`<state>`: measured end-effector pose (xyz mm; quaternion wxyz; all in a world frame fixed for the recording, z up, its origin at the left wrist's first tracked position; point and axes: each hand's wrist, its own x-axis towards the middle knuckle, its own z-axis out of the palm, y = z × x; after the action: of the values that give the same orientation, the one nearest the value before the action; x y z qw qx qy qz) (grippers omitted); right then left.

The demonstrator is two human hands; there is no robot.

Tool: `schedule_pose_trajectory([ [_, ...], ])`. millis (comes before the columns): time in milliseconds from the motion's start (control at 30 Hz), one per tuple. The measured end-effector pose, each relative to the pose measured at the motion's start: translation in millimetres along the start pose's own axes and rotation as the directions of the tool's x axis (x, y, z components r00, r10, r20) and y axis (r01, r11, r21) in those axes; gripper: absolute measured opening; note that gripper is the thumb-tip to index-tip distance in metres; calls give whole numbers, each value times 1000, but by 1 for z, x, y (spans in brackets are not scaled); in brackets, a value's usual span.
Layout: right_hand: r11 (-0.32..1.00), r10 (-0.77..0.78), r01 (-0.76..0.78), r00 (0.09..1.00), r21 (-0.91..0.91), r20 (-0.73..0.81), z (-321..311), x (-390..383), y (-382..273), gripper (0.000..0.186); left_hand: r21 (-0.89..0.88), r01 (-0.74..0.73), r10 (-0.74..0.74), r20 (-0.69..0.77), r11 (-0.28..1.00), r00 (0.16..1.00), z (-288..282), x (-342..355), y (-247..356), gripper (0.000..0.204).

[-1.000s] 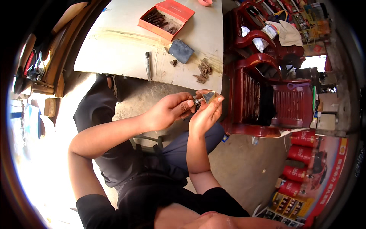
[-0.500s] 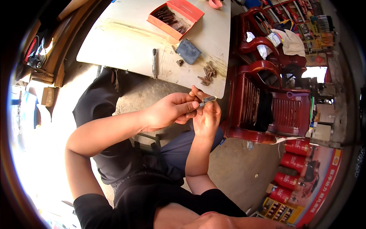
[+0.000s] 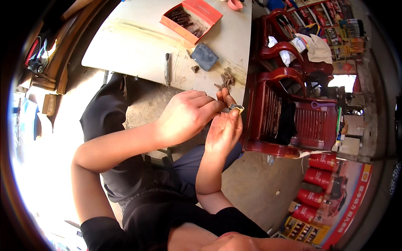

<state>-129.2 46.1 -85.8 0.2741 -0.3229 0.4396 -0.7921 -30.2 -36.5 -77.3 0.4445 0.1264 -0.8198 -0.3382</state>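
Observation:
My left hand (image 3: 186, 115) is closed, back up, its fingertips on a small grey metal piece (image 3: 235, 107) with a yellowish edge; what exactly the piece is, I cannot make out. My right hand (image 3: 222, 131) holds the same piece between thumb and fingers, palm partly turned up. Both hands are held just off the near edge of the pale table (image 3: 121, 42). On that table lie several brown pieces (image 3: 227, 77), a dark grey block (image 3: 204, 56), a small brown lump (image 3: 195, 68) and a slim silver tool (image 3: 167, 69).
An orange box (image 3: 209, 12) of dark sticks and a pink bowl (image 3: 235, 4) stand farther back. Red wooden armchairs (image 3: 312, 125) with cloths are at the right, near a display of red cylinders (image 3: 316, 178). Wooden furniture (image 3: 52, 83) is at the left.
My left hand has rotated so its back faces up more and its fingers now cover more of the metal piece. My right fingers have shifted around the piece.

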Motion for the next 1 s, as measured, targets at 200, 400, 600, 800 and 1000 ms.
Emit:
schedule_pose_trajectory([
  [200, 944, 74, -136, 975, 301, 208, -9, 1, -3, 57, -143, 148, -143, 44, 979, 989, -6, 1, 15, 23],
  [400, 777, -13, -261, 903, 573, 429, -24, 6, 11, 49, -40, 65, -61, 95, 997, 994, -11, -3, 20, 24],
  [600, 766, -46, -283, 872, 577, 488, -27, 5, 15, 43, -40, 7, -5, 38, 999, 999, -14, -2, 23, 26],
  [800, 852, -60, -154, 921, 501, 385, -26, 3, 16, 37, -93, 73, -66, 79, 993, 995, -18, -1, 22, 23],
  [1000, 983, -138, 73, 899, 169, 416, -37, 9, 8, 30, -380, 350, -201, 380, 856, 903, -18, 3, 14, 14],
])
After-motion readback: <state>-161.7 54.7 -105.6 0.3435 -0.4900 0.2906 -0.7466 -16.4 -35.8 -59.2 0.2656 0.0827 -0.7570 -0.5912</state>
